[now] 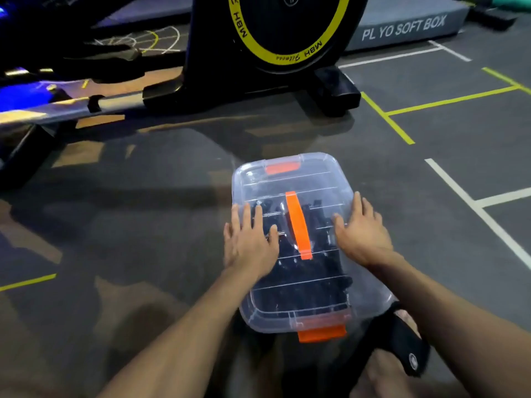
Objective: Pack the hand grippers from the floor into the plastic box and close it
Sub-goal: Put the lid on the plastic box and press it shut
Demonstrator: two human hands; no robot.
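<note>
A clear plastic box (313,300) stands on the dark gym floor with its transparent lid on top. An orange handle (298,225) runs down the lid's middle. Orange latches sit at the far end (282,168) and the near end (321,332); the near one sticks outward. Black hand grippers (298,271) show through the lid inside the box. My left hand (250,239) lies flat on the lid's left side with fingers straight. My right hand (362,231) presses flat on the lid's right side.
A black exercise bike with a yellow-ringed flywheel (287,33) stands beyond the box. Its base foot (336,90) is close behind. A grey soft plyo box (408,27) sits at the back right. White and yellow lines mark the floor. My sandalled foot (402,337) is beside the box.
</note>
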